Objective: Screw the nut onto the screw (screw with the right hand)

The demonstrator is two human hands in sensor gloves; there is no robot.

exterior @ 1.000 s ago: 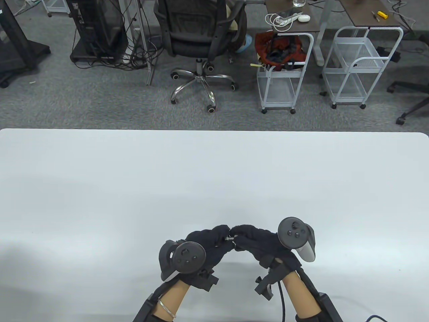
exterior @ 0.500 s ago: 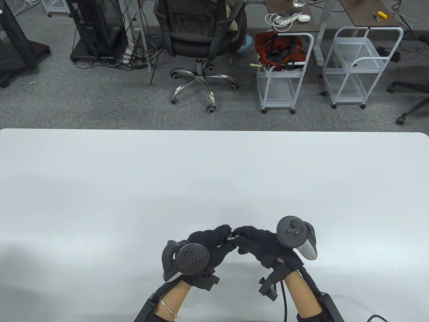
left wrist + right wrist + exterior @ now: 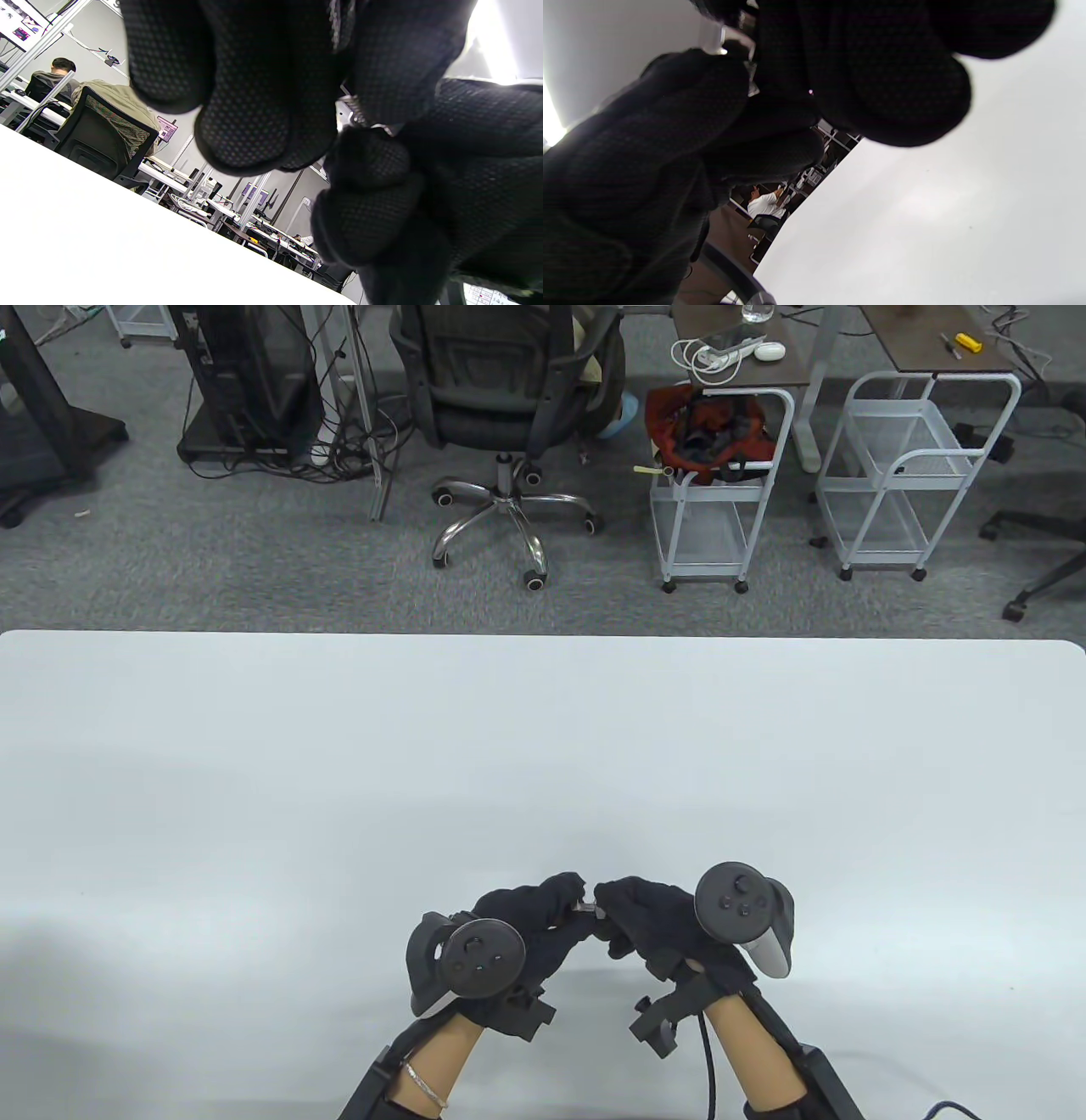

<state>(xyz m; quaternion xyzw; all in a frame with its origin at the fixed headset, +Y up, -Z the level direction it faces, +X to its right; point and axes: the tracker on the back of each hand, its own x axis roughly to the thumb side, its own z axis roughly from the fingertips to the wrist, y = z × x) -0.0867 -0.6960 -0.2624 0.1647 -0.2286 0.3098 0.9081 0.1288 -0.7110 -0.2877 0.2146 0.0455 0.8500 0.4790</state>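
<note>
Low in the frame's centre, the left hand (image 3: 530,920) is pinching the screw (image 3: 584,907). The right hand (image 3: 649,920) is pinching its other end; the nut is hidden.

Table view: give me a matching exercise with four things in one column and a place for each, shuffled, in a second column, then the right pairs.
Things:
1. left hand
2. right hand
3. office chair
4. yellow tool

Places:
A. on the carpet beyond the table's far edge
B. on a brown desk at top right
C. near the table's front edge, to the right of the screw
D. near the table's front edge, to the left of the screw

Pairs: 1-D, 2-C, 3-A, 4-B
</note>
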